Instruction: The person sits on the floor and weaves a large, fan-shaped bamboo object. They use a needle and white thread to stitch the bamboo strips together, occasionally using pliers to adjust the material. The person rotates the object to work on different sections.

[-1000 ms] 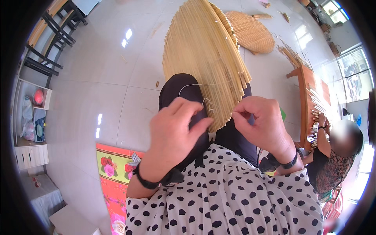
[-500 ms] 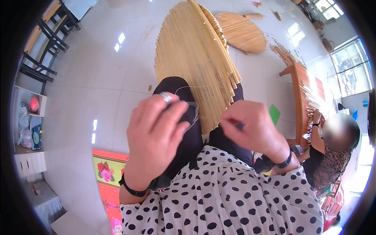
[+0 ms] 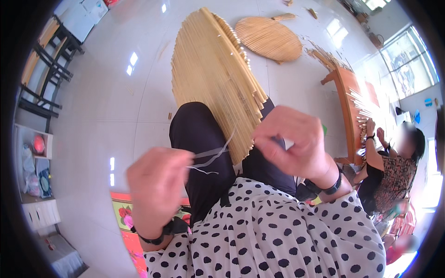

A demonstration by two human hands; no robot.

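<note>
A straw-coloured mat of thin stalks (image 3: 208, 78) rests on my knees, its near end pointing toward my lap. My left hand (image 3: 157, 178), blurred by motion, is closed on a white thread (image 3: 208, 156) just left of my dark trouser leg. The thread runs in loose strands across that leg toward the mat's near end, and a short tail hangs by the hand. My right hand (image 3: 293, 141) is closed at the mat's right edge, its fingertips touching or very near the stalks. Whatever it pinches is hidden.
A rounded stalk mat (image 3: 269, 38) lies on the tiled floor ahead, near loose stalks (image 3: 328, 60). At the right a person (image 3: 389, 178) works at a wooden table (image 3: 345, 109) with stalks on it. Chairs (image 3: 44, 78) and a shelf (image 3: 34, 162) stand along the left.
My left hand has moved left and down, drawing the thread out across my leg. My right hand has stayed by the mat's edge. The view has shifted slightly.
</note>
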